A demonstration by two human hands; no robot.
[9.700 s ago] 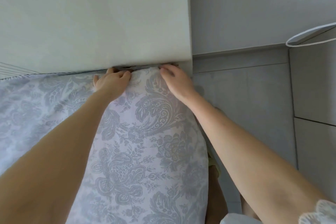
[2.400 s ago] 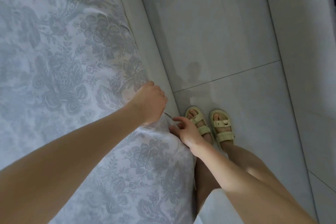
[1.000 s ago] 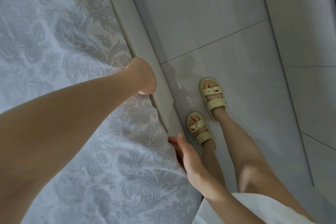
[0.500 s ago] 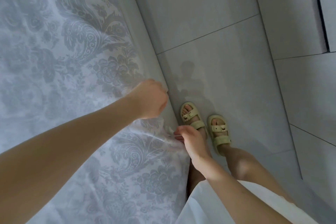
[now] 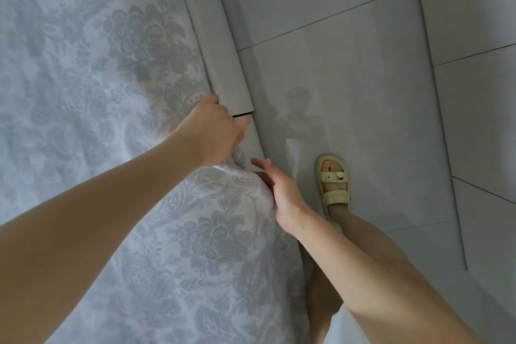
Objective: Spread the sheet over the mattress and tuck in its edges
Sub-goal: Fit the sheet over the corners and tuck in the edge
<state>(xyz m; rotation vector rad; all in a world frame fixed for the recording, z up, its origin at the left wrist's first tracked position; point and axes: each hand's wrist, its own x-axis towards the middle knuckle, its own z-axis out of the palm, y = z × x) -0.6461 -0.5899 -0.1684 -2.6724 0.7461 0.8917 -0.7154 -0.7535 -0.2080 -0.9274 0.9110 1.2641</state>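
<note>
The floral sheet point(image 5: 97, 92) covers the bed, its side edge bulging loose beside the pale bed rail point(image 5: 223, 50). The left hand point(image 5: 212, 131) rests on that edge, fingers reaching over the rail, too blurred to tell whether they pinch cloth. The right hand point(image 5: 282, 190), fingers straight and together, lies against the bulge. A sandalled foot point(image 5: 333, 184) stands on the tiled floor point(image 5: 363, 50) nearby

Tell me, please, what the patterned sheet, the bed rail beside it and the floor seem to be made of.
Sheet: woven cloth, probably cotton, matte; it drapes in soft folds and carries a grey floral print. Bed rail: smooth, matte; painted wood or faux leather, undecidable. Floor: large glazed tiles; thin joint lines and faint reflections show.
</note>
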